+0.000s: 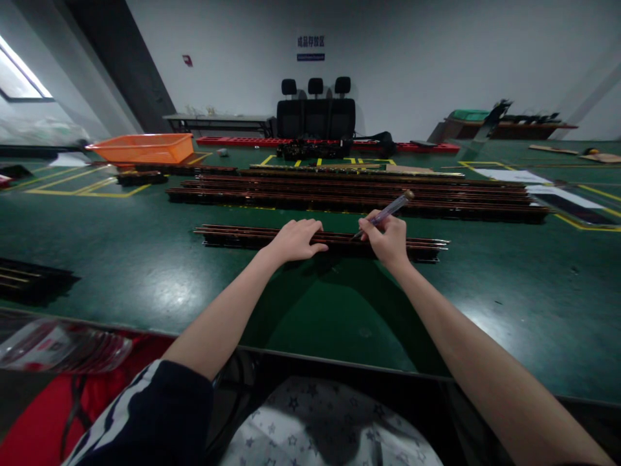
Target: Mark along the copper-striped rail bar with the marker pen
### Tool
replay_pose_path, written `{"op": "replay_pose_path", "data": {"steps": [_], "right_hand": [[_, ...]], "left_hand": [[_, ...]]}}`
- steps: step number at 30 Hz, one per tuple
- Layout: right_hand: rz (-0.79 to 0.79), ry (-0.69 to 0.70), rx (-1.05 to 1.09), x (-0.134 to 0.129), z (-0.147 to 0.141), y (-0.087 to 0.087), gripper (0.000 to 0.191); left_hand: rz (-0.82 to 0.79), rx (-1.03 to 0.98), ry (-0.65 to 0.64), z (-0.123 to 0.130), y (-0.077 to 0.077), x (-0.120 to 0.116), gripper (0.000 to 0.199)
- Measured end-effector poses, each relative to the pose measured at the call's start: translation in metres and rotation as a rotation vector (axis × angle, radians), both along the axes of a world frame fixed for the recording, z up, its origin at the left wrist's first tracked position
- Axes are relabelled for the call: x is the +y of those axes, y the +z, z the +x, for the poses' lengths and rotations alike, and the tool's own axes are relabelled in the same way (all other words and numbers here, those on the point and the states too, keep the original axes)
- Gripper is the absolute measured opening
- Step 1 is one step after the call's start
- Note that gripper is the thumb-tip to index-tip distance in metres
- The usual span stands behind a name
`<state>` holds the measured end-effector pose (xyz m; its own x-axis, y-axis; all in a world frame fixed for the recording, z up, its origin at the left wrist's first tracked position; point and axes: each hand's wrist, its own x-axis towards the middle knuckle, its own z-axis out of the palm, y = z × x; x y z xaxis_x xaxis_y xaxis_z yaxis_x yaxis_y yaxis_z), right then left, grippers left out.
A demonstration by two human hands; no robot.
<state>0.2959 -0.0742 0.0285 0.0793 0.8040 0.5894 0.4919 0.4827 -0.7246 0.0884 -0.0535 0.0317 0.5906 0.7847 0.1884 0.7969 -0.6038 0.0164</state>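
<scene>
A bundle of long, thin dark strips with reddish-brown edges (233, 237) lies crosswise on the green table (145, 252). My left hand (297, 241) rests over the middle of this bundle, its fingers across the top and its thumb apart on the near side. To the right, my right hand (387, 238) is closed around a clear-barrelled pen (395, 204). The pen slants up to the right, and its tip is at the top of the bundle. Whether the tip touches a strip is too small to tell.
Behind the bundle lies a larger stack of similar strips (339, 193). An orange bin (145, 149) stands at the back left. More dark strips (33, 279) are at the left edge. A plastic bottle (63, 347) is below the table's front edge.
</scene>
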Motion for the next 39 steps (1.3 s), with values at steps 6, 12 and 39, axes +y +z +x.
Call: {"op": "replay_pose_path", "data": {"steps": [6, 12, 39], "right_hand": [[0.004, 0.016, -0.006, -0.001, -0.001, -0.001, 0.022], [0.008, 0.034, 0.005, -0.002, -0.001, 0.0, 0.023], [-0.025, 0.062, 0.05, 0.0, -0.002, -0.003, 0.027]], "left_hand": [[0.005, -0.007, -0.003, 0.0, -0.001, 0.001, 0.037], [0.029, -0.001, -0.009, -0.001, -0.004, 0.0, 0.045], [0.072, 0.004, 0.007, 0.007, -0.006, -0.002, 0.05]]}}
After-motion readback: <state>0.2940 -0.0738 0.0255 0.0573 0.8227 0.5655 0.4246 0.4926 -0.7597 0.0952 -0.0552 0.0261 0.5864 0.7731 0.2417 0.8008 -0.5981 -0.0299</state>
